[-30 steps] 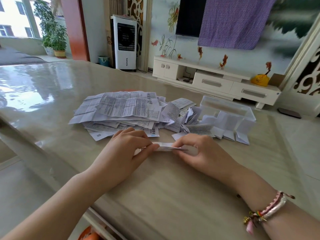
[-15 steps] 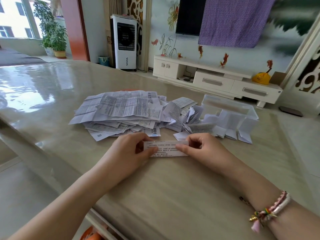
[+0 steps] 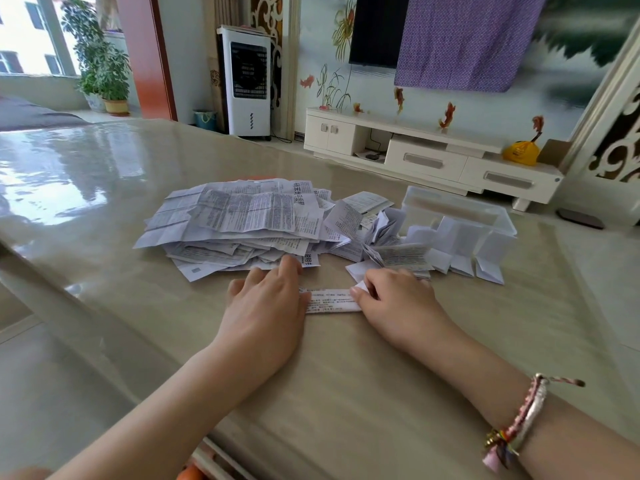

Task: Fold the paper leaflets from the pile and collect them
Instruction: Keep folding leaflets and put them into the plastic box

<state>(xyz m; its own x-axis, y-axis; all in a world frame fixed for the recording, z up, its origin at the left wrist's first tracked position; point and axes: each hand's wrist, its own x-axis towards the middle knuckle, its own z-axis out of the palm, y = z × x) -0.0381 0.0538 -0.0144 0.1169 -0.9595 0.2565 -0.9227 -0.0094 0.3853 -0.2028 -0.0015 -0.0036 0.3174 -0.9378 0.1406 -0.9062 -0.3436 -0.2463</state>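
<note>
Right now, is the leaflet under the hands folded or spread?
Folded: the leaflet lies on the table as a narrow strip, left hand pressing one end, right hand pinching the other.

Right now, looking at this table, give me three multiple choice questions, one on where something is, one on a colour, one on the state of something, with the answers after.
1. Where does the clear plastic box stand relative to the pile of unfolded leaflets?
A. To its right
B. To its left
C. On top of it

2. What colour is the cloth hanging over the dark screen on the wall?
A. Green
B. Purple
C. Orange

3. What state is the leaflet strip between the hands in?
A. Crumpled into a ball
B. Fully opened out
C. Folded into a narrow strip lying flat on the table

Answers: 1 A, the box sits at the right end of the paper spread. 2 B, the cloth is patterned purple. 3 C, the left hand lies on one end while the right hand pinches the other end of a flat, narrow strip.
</note>
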